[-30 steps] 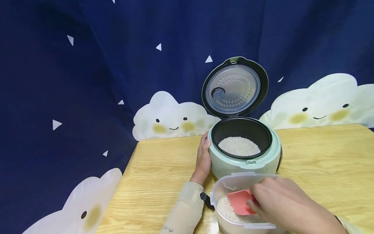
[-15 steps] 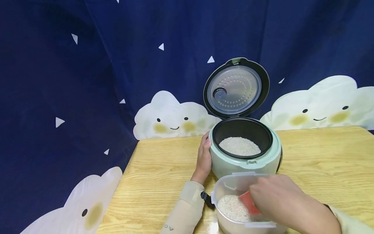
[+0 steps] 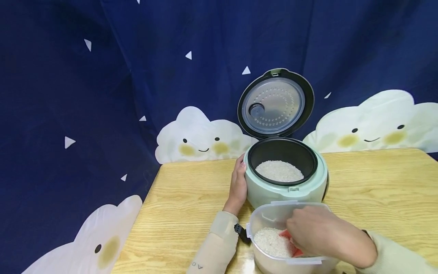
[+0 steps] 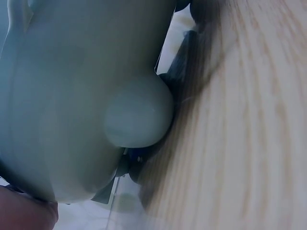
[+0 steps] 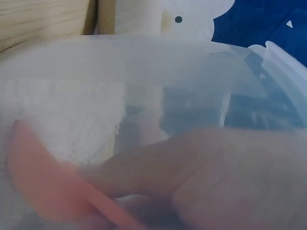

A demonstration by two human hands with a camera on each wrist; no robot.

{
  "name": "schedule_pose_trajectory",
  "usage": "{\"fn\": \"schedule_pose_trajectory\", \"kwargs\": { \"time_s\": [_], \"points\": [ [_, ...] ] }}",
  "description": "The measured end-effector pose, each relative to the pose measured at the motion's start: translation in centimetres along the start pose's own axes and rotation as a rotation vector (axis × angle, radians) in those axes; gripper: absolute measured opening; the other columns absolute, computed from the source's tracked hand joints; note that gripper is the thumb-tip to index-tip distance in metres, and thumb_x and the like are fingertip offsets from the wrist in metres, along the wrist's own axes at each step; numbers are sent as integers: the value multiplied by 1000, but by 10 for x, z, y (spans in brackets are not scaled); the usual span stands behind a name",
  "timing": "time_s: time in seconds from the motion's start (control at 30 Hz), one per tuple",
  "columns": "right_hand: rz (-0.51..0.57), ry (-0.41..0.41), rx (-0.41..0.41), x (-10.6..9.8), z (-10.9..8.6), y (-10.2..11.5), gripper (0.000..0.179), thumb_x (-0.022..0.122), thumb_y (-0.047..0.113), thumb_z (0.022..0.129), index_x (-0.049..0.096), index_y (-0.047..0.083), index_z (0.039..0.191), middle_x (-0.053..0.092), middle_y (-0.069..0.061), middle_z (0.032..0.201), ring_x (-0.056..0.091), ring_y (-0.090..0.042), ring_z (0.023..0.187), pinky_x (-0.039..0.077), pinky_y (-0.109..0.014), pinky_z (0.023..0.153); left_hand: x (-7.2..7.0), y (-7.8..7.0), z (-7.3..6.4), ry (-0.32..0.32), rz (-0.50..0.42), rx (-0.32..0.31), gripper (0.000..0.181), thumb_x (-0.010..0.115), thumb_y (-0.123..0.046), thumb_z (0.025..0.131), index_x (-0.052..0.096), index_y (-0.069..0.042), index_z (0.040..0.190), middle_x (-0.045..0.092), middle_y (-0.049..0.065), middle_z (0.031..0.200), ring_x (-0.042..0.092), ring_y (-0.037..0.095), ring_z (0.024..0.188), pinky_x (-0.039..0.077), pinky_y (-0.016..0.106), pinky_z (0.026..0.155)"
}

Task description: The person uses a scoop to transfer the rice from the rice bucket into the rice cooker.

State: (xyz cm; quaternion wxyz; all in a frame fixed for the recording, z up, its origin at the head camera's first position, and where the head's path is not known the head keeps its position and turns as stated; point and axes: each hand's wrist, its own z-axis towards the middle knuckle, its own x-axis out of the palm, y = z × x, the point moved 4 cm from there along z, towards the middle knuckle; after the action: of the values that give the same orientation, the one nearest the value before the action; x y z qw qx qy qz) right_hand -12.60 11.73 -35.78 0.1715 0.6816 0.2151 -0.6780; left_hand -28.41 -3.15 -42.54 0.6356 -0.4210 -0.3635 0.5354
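In the head view, a mint-green rice cooker stands with its lid raised and white rice in its black inner pot. My left hand rests against the cooker's left side; the left wrist view shows the cooker's body close up. In front of the cooker is a clear plastic container holding more rice. My right hand reaches into it, gripping a red scoop whose blade is partly down in the rice. Seen from the right wrist, the scoop lies tilted against the grains.
Everything stands on a light wooden table. A dark blue curtain with clouds and triangles hangs right behind it. The container sits close against the cooker's front, and my left forearm lies along the container's left side.
My right hand has tipped the scoop and pushed it down into the rice, so less of its blade shows. The right wrist has swung round; my left hand has stayed on the cooker.
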Motion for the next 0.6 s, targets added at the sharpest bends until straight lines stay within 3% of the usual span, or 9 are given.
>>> {"fn": "schedule_pose_trajectory", "kwargs": {
  "time_s": [0.6],
  "points": [
    [6, 27, 15, 0, 1, 0, 41, 75, 21, 78, 44, 26, 51, 44, 9, 50, 35, -13, 49, 32, -31, 43, 0, -3, -2, 7, 2, 18, 55, 28, -32, 104, 45, -16, 154, 51, 5, 158, 47, 23, 146, 31, 44, 127]
  ]
}}
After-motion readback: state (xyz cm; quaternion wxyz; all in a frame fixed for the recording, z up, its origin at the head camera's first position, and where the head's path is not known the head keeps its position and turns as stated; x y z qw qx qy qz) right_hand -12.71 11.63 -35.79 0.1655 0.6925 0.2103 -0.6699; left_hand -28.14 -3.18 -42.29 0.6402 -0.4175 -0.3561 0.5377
